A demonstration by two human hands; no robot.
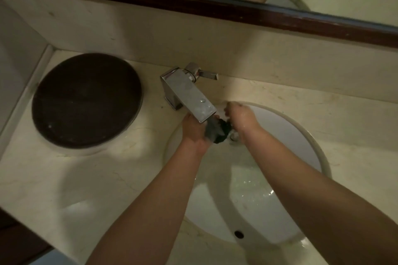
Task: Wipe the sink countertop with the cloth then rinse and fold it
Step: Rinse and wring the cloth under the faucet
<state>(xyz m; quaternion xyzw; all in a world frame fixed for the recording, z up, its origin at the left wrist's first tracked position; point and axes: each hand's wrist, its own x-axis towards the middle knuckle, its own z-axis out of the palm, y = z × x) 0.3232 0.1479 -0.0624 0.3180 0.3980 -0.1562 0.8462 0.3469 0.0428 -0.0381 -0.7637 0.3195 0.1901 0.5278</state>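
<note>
Dark, wet cloth point(217, 132) is bunched between your two hands over the white basin point(301, 146), directly beneath the chrome tap point(189, 95) spout. Your left hand point(193, 130) is closed around the cloth's left side, partly hidden under the spout; your right hand point(239, 115) curls toward it from the right, but whether its fingers point(229, 109) truly grip the cloth cannot be told, since blur and foam obscure the contact. Water appears to be running: ripples and glints lie in the lower bowl, near the overflow hole point(239, 234). The step in hand reads as the rinse, with folding not yet begun.

Hazards from here:
- Both hands work close under the hard edge of the spout; a quick upward wring could knock your knuckles on it.
- The cloth sits just above the drain; if your grip loosens, it may drop and block the outflow, letting the bowl fill.
- Squeezing hard under a strong stream would throw water onto the cream stone worktop point(107, 178), spoiling the wiped surface.
- The lever point(207, 74) stands behind the spout near the wall; reaching for it with a dripping cloth would wet that strip again.
- The dark round lid point(86, 101) at left lies well apart and is at little risk.
</note>
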